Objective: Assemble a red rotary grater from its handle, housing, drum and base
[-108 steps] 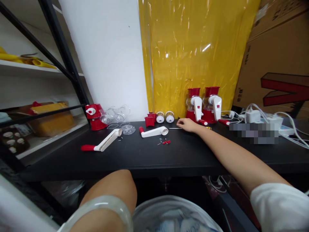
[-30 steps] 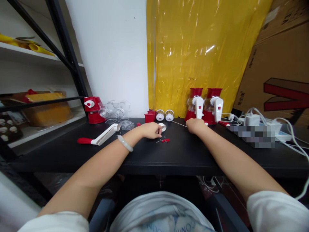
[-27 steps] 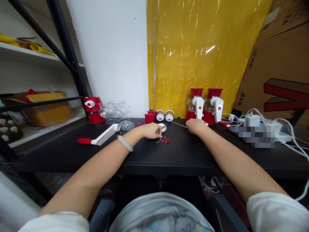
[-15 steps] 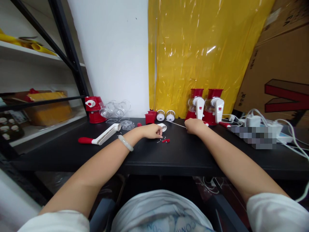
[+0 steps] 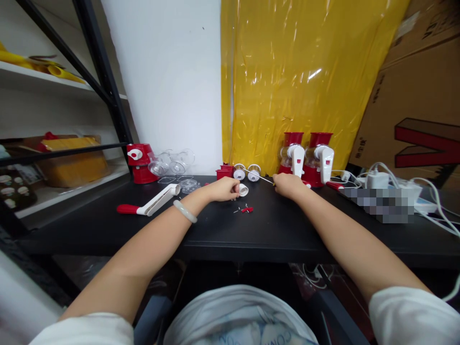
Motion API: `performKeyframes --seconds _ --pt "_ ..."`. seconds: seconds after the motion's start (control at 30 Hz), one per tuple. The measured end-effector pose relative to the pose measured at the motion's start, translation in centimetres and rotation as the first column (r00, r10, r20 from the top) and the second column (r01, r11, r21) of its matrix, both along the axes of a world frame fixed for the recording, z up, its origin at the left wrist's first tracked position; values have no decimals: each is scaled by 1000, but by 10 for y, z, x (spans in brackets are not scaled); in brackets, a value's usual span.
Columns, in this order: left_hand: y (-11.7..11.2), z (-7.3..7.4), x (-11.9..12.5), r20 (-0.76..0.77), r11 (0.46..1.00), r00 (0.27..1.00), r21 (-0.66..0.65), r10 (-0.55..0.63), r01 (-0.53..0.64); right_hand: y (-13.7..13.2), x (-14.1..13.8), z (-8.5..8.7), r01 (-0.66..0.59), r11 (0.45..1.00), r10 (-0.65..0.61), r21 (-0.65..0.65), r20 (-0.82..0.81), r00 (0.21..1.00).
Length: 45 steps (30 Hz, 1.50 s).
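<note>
Right hand [image 5: 288, 186] gripping screwdriver [image 5: 265, 179], shaft pointing left. Left hand [image 5: 224, 189] curled beside white crank [image 5: 243, 190]'s round end; can't tell what it holds.

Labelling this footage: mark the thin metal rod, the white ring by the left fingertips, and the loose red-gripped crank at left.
Thin metal rod [image 5: 264, 179]: head view, on its bare shaft.
White ring [image 5: 244, 190]: head view, on its hollow face.
Loose red-gripped crank [image 5: 155, 203]: head view, on its white arm.
</note>
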State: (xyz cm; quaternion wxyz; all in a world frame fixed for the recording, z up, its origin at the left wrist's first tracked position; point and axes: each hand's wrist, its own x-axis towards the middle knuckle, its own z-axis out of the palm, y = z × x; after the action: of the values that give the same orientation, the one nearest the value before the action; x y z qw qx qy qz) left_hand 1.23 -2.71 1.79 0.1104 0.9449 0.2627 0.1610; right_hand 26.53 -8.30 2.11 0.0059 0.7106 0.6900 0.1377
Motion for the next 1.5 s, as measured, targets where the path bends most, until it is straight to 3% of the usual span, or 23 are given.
performKeyframes --seconds 0.2,0.33,0.47,0.6,0.77,0.87,1.07,1.5 --pt "7 1 -4 65 999 997 -12 -45 46 5 5 -2 -33 998 35 50 -24 999" --pt "10 4 -7 170 993 984 -93 -58 75 9 7 -4 -53 995 53 83 -3 999" --pt "18 7 -8 338 966 939 -257 66 25 12 10 -7 -71 990 74 126 -15 997" --pt "29 8 -10 513 888 819 -459 256 10 15 11 -8 -104 977 112 187 -33 993" --pt "35 11 -17 660 812 596 -584 458 23 16 12 -9 -126 963 140 239 -45 989" --pt "33 13 -19 694 786 503 -616 514 46 16 11 -10 -142 958 157 248 -40 987" --pt "36 12 -20 722 752 390 -651 572 102 11 6 -10 -205 945 225 256 -52 973" --pt "28 11 -17 688 721 420 -685 592 107 9 -1 -10 -282 924 296 260 -17 955"
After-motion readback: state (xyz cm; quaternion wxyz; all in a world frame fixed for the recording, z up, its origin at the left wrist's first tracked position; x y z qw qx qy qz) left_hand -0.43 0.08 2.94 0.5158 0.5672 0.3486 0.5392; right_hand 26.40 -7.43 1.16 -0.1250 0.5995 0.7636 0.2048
